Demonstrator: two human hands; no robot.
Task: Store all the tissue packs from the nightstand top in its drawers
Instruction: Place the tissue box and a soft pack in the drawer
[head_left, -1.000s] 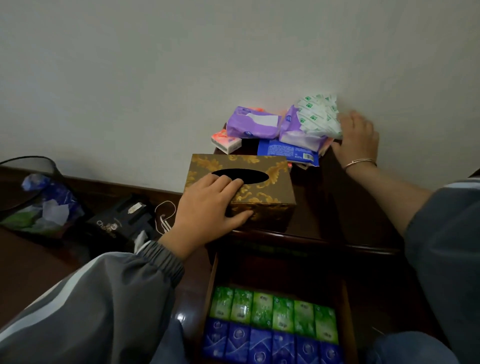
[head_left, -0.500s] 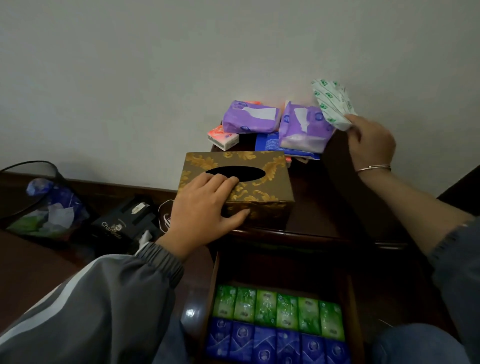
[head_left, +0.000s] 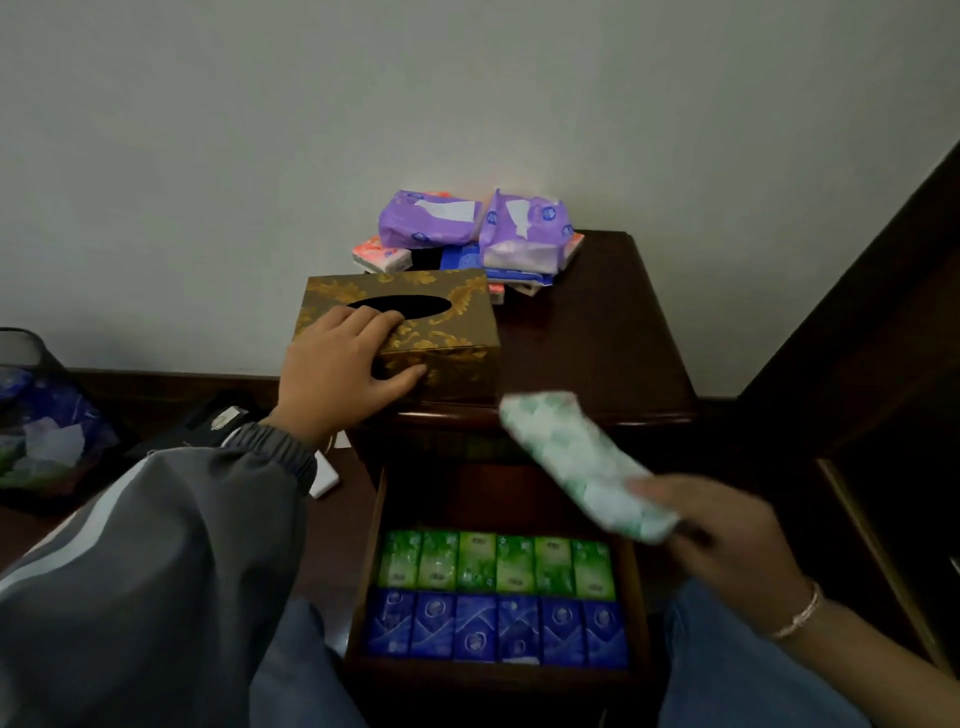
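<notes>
My right hand (head_left: 727, 540) holds a green-and-white tissue pack (head_left: 582, 462) in the air, above the right side of the open drawer (head_left: 358, 587). Inside the drawer lie a row of green packs (head_left: 496, 566) and a row of blue packs (head_left: 496, 629). At the back of the dark nightstand top (head_left: 597, 332) a pile remains: two purple packs (head_left: 431, 218) (head_left: 524, 228), a pink-and-white pack (head_left: 379, 254) and a blue pack (head_left: 462, 257) underneath. My left hand (head_left: 343, 374) rests on the front left corner of the gold tissue box (head_left: 447, 332).
A black bin (head_left: 31, 415) with a blue bag stands on the floor at the left. A dark box (head_left: 208, 421) and a white charger (head_left: 324, 475) lie beside the nightstand. Dark wooden furniture (head_left: 883, 338) rises on the right. The wall is close behind.
My right hand lifted the green-and-white pack off the pile at the back and brought it down and forward over the open drawer. The left hand stayed on the gold box.
</notes>
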